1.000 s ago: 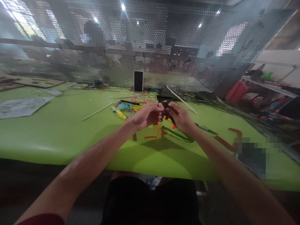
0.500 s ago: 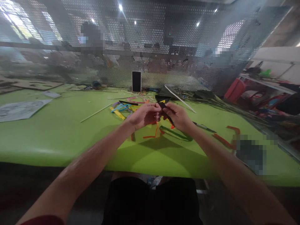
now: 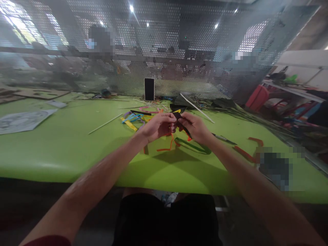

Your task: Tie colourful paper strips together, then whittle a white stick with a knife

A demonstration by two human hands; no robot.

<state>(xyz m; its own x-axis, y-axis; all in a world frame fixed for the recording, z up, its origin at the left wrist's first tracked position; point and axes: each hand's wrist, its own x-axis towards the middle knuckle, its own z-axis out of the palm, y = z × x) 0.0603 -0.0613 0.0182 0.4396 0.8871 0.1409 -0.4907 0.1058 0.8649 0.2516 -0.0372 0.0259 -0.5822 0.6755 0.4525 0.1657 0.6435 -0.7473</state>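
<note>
Both of my hands meet above the green table [image 3: 77, 147], pinching a small black strip [image 3: 177, 115] between them. My left hand [image 3: 162, 124] holds its left side between thumb and fingers, the other fingers curled beneath. On the opposite side, my right hand [image 3: 192, 124] grips the strip, whose dark lower end runs down along the palm. Under and around the hands lie coloured strips: blue [image 3: 133, 118], yellow [image 3: 129, 124], orange [image 3: 164, 149] and a dark green curved strip [image 3: 193, 146]. Parts of this pile are hidden behind my hands.
A phone [image 3: 149, 89] stands upright against the perforated metal screen [image 3: 164, 61]. A thin stick [image 3: 105, 123] and a printed sheet [image 3: 24, 120] lie to the left. On the right are a pen-like tool [image 3: 224, 138], an orange-red strip [image 3: 244, 153] and a blurred dark object [image 3: 274, 169].
Almost nothing differs. My hands keep the same pinch on the black strip, and the view has shifted very slightly.
</note>
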